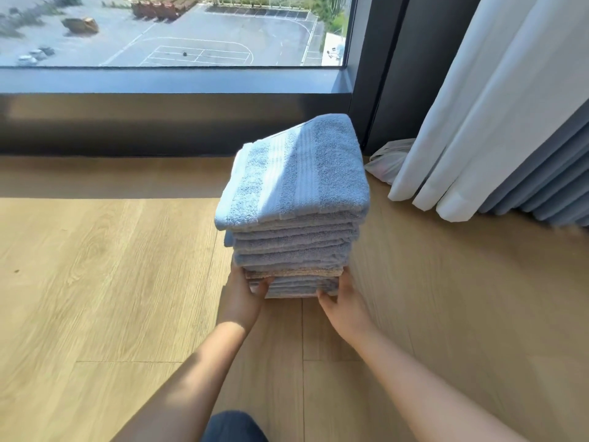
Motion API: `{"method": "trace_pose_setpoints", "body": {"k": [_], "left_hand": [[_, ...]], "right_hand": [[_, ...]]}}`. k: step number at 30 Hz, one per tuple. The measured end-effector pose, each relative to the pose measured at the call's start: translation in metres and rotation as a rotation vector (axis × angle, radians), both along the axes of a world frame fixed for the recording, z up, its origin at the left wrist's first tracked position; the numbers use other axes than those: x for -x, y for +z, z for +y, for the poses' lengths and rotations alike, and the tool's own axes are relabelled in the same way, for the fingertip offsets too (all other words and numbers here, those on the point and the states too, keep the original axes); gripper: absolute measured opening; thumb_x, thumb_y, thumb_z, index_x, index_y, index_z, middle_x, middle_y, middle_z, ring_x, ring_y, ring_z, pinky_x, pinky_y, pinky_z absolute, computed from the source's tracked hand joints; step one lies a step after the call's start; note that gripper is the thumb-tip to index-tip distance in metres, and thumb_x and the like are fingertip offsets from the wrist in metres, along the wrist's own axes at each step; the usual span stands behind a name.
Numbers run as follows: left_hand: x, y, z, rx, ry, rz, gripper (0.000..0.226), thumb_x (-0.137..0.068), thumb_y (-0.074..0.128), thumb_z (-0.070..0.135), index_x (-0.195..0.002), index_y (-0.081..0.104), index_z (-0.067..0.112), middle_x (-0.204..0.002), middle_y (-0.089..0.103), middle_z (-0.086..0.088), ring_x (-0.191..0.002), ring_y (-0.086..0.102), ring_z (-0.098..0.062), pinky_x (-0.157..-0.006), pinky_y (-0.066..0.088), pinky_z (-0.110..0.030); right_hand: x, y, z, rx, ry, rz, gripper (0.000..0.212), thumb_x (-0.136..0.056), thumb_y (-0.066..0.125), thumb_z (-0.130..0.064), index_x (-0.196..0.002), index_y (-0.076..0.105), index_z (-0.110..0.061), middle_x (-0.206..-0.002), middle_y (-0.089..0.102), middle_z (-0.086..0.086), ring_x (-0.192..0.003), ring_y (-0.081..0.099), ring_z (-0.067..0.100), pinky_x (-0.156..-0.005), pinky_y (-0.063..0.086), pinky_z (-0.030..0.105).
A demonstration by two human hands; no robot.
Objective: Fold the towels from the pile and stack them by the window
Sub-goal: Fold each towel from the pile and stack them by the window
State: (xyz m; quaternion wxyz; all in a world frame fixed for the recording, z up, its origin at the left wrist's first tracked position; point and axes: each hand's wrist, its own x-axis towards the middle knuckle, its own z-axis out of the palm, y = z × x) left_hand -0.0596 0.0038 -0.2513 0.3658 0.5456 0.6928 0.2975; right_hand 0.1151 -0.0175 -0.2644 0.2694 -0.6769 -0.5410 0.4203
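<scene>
Position: the stack of towels (293, 250) is sitting on the wooden floor (111, 282) at its far right corner, just beside the wooden side panel (462, 298) and below the window (175, 33). Whether the base is bearing fully on the boards cannot be told.

Hands: you are clasping the lowest layers from both sides. Your left hand (243, 298) is gripping the near left corner of the base, thumb lying across the front face. Your right hand (344, 303) is gripping the near right corner in the same way. The fingers behind the stack are hidden.

Handling, as judged: the stack is looking heavy for cloth, and soft throughout. It is leaning slightly, with the upper layers overhanging to the left, so a grip low at the base is leaving the top free to slide. Taking hold under the bottom towel, palms pressing inward, is appearing the safer hold.

Materials: the towels are pale blue terry, looped and matte, folded into rounded-edge rectangles. The top towel (299, 173) is showing smooth woven bands across its pile. A few lower layers are reading beige or pinkish.

Surroundings: a white curtain (478, 122) is hanging at the right, with a crumpled cloth (389, 161) lying at its foot.
</scene>
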Motion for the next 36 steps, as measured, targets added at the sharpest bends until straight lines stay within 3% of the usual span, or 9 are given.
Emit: {"method": "trace_pose_setpoints", "body": {"k": [2,6,8,14,21,28,36], "left_hand": [[-0.001,0.007,-0.003,-0.004,0.014,-0.028,0.068,-0.084,0.065,0.017,-0.140,0.026,0.016,-0.134,0.051,-0.006,-0.121,0.050,-0.026,-0.091,0.037,-0.026],[-0.003,0.020,-0.003,-0.032,0.039,-0.061,0.076,-0.082,0.068,0.016,-0.143,0.023,0.015,-0.137,0.048,-0.008,-0.122,0.049,-0.028,-0.093,0.038,-0.029],[-0.004,0.025,0.002,-0.028,0.065,-0.067,0.070,-0.083,0.066,0.016,-0.142,0.027,0.013,-0.133,0.051,-0.010,-0.120,0.050,-0.029,-0.088,0.036,-0.026],[-0.009,0.012,0.010,0.010,0.128,-0.077,0.041,-0.087,0.059,0.016,-0.126,0.047,0.013,-0.118,0.061,-0.009,-0.109,0.056,-0.028,-0.083,0.037,-0.025],[-0.018,0.006,0.033,-0.008,0.214,-0.104,0.026,-0.087,0.050,0.001,-0.112,0.054,0.004,-0.097,0.060,-0.010,-0.087,0.051,-0.022,-0.074,0.033,-0.023],[-0.024,0.004,0.070,-0.046,0.215,-0.151,0.027,-0.088,0.049,-0.002,-0.115,0.053,0.001,-0.099,0.056,-0.006,-0.091,0.048,-0.017,-0.079,0.033,-0.023],[-0.026,0.001,0.114,-0.064,0.227,-0.156,0.025,-0.088,0.048,-0.003,-0.112,0.053,0.004,-0.094,0.054,-0.002,-0.086,0.048,-0.016,-0.070,0.031,-0.017]], "right_hand": [[0.001,0.005,-0.003,-0.036,-0.004,0.024,0.069,-0.092,0.053,-0.022,-0.145,0.010,-0.027,-0.141,0.040,0.002,-0.123,0.046,0.018,-0.096,0.036,0.024],[0.004,0.019,-0.004,-0.108,-0.058,0.169,0.091,-0.087,0.062,-0.026,-0.144,-0.007,-0.041,-0.149,0.030,-0.006,-0.133,0.036,0.013,-0.110,0.031,0.033],[0.003,0.023,0.001,-0.118,-0.060,0.187,0.088,-0.085,0.063,-0.028,-0.145,-0.001,-0.041,-0.146,0.034,-0.006,-0.132,0.037,0.012,-0.112,0.031,0.037],[0.004,0.022,0.014,-0.142,-0.098,0.168,0.057,-0.090,0.058,-0.016,-0.139,0.028,-0.019,-0.122,0.047,-0.008,-0.114,0.044,0.007,-0.093,0.032,0.017],[0.009,0.002,0.040,-0.137,-0.222,0.161,0.053,-0.087,0.060,-0.009,-0.133,0.035,-0.015,-0.108,0.053,-0.007,-0.104,0.052,0.013,-0.084,0.036,0.019],[0.005,-0.008,0.080,-0.145,-0.216,0.165,0.056,-0.087,0.060,-0.012,-0.136,0.031,-0.015,-0.122,0.055,0.000,-0.113,0.053,0.017,-0.088,0.037,0.021],[0.002,-0.010,0.122,-0.142,-0.193,0.168,0.057,-0.088,0.059,-0.012,-0.137,0.030,-0.015,-0.128,0.053,0.001,-0.118,0.050,0.016,-0.091,0.035,0.020]]}}
